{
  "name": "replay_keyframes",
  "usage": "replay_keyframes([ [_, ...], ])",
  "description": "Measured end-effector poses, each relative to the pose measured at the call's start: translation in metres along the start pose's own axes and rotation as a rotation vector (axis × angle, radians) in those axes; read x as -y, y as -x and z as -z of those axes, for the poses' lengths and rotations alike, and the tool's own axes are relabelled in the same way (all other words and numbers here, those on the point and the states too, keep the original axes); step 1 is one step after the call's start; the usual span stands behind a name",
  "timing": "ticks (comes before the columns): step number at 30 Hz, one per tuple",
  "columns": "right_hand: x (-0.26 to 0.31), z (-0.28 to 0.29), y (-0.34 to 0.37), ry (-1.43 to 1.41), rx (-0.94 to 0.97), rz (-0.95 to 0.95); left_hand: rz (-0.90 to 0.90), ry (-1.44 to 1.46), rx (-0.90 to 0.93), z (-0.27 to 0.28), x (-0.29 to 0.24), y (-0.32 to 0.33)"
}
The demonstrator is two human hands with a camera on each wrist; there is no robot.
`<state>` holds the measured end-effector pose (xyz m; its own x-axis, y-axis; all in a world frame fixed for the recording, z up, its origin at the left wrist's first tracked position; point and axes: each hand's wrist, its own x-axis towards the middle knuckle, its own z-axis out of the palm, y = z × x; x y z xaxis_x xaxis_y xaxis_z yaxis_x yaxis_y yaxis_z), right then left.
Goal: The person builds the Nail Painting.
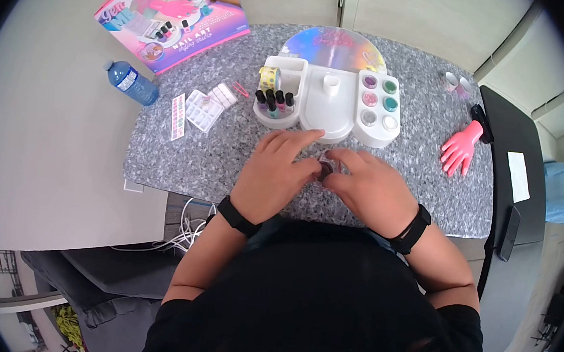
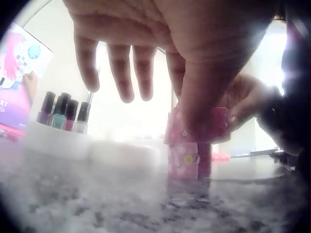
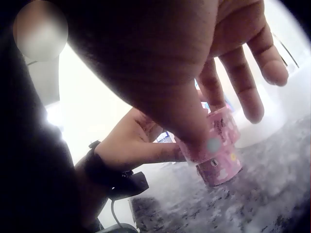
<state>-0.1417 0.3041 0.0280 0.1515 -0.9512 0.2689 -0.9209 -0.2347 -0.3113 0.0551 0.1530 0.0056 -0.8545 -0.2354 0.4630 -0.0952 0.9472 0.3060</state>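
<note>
Head camera's high above the pink stack (image 2: 182, 162), looking down and forward; close in, left wrist skims the countertop (image 1: 431, 109) from its left, right wrist from its right, both sharing it.

Left hand (image 2: 165, 29) reaches down over the speckled grey bench (image 2: 121, 204), thumb against a pink patterned cylinder (image 2: 214, 128), broader above than below; right hand (image 2: 250, 99) touches its right side. Toward the bench's left edge, black-capped bottles (image 2: 60, 119), purple, teal, pink and one clear-looking, upright in a white holder (image 2: 58, 143), blurred white form (image 2: 126, 155) beside it. Printed box (image 2: 22, 87) beyond, far left corner, partly cut off.
</note>
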Motion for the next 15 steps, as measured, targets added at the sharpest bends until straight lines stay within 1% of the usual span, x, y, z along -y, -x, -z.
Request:
replay_keyframes([
  [1,0.001,0.000,0.000,0.042,0.006,-0.002,0.011,0.007,0.000,0.004,0.000,0.000],
  [8,0.004,0.000,-0.002,0.021,0.000,-0.012,0.067,-0.007,-0.002,0.022,0.001,0.005],
  [11,0.004,-0.003,-0.004,0.012,0.026,-0.007,0.060,-0.001,0.008,0.024,0.005,0.011],
  [15,0.003,-0.010,-0.009,0.017,-0.004,0.020,0.083,-0.028,0.031,0.020,0.010,0.017],
])
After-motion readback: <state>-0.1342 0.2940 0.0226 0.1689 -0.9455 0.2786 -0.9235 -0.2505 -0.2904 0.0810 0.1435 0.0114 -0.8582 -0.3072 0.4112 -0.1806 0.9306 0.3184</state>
